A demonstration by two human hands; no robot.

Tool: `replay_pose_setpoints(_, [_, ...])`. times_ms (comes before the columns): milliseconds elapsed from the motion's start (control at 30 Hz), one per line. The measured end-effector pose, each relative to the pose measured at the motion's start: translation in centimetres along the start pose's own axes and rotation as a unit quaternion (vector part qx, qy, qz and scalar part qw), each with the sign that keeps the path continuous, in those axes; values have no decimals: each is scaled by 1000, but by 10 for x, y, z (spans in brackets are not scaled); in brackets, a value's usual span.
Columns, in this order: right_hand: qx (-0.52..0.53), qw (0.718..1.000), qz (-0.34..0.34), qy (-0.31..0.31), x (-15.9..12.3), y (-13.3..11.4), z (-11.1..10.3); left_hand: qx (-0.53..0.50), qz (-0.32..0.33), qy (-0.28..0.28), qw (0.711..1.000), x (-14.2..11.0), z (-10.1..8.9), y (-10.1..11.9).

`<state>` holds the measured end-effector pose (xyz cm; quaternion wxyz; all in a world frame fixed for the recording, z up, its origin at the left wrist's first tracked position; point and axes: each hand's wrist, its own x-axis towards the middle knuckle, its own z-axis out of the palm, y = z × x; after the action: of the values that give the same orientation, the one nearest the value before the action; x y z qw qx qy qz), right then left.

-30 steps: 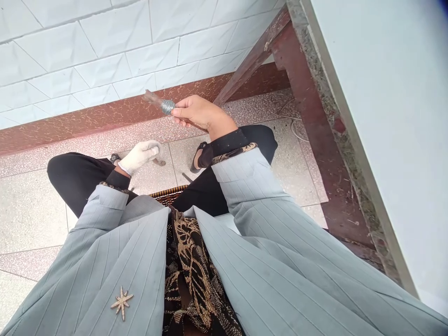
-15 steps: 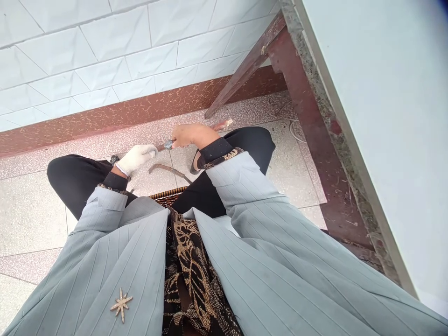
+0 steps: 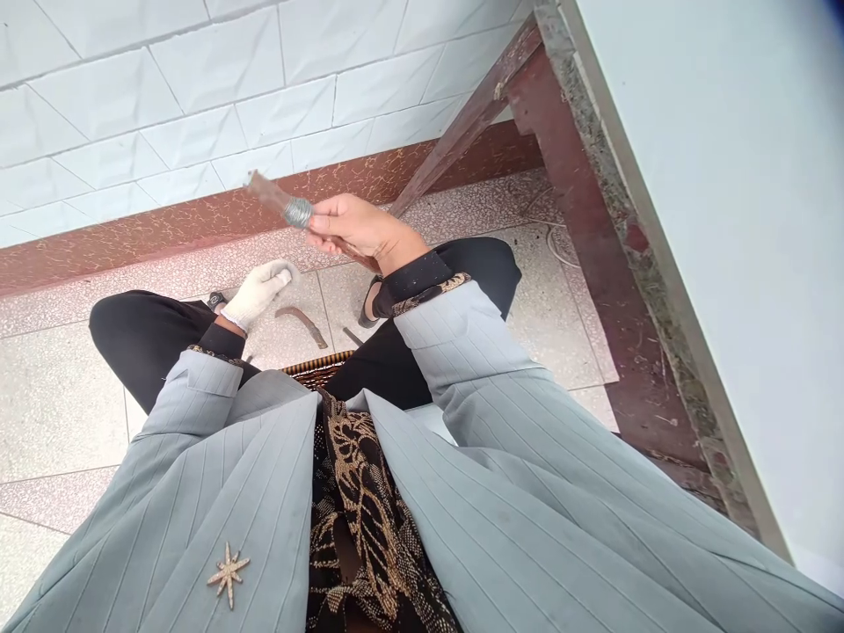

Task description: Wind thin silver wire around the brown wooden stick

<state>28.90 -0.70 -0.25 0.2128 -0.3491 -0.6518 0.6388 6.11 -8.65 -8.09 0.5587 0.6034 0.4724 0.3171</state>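
My right hand [image 3: 356,230], bare, is raised above the floor and closed round the wooden handle of a tool [image 3: 285,205] with a metal collar and a rusty blade pointing up-left. My left hand [image 3: 261,291] wears a white glove and rests low near the floor, fingers curled; what it holds, if anything, is hidden. A curved rusty blade [image 3: 301,321] lies on the speckled floor tiles just right of the gloved hand. I sit with black-trousered legs apart, a grey pinstriped jacket filling the lower view.
A white tiled wall with a red-brown skirting [image 3: 164,224] runs across the back. A wooden leg [image 3: 462,123] slants down from a bench or table edge [image 3: 613,185] on the right. A woven edge [image 3: 316,365] shows between my legs.
My right hand came down to the gloved hand with the tool half a second ago, then rose again. The curved blade on the floor has shifted slightly.
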Motion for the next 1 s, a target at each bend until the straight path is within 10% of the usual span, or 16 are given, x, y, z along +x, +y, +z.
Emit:
replay_pose_setpoints(133, [25, 990, 31, 132, 2, -3, -6, 52, -9, -32, 998, 0, -1, 1])
replay_pose_setpoints(333, [-98, 985, 82, 118, 5, 7, -20, 81, -16, -77, 994, -3, -12, 6])
replay_pose_setpoints(533, [-341, 929, 144, 13, 13, 19, -17, 51, -23, -165, 985, -8, -22, 13])
replay_pose_setpoints(733, [-448, 848, 189, -211, 17, 22, 21, 72, -12, -80, 994, -10, -29, 18])
replay_pose_setpoints(900, [-339, 860, 128, -359, 10, 11, 35, 65, -24, 14, 998, -8, -33, 16])
replay_pose_setpoints(1000, [-260, 907, 63, -327, 5, 3, 25, 43, -15, 20, 999, -3, -31, 6])
